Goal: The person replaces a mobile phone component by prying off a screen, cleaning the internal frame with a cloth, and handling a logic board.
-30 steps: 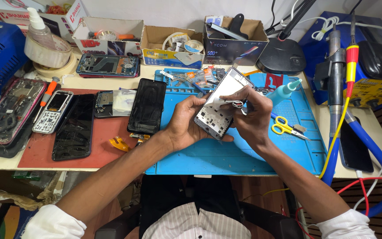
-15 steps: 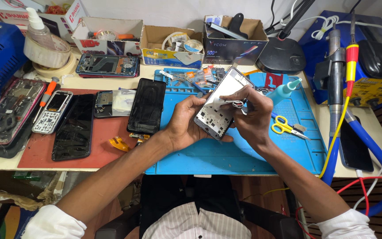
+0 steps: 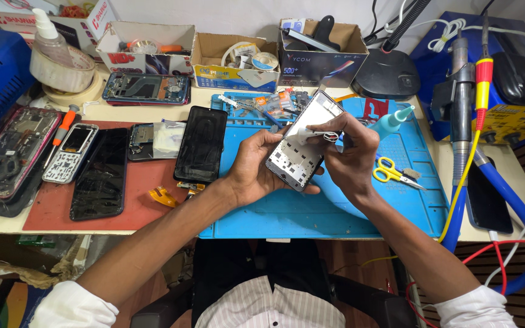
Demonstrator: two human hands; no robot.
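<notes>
Both hands up over the blue mat (image 3: 335, 212): left hand (image 3: 256, 167) curled tight round an opened phone frame (image 3: 302, 146), right hand (image 3: 350, 155) pinching a white strip (image 3: 311, 135) against it, yellow scissors (image 3: 390, 171) nearby.

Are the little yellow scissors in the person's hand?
No, the yellow-handled scissors lie on the blue mat, just beside the right hand.
</notes>
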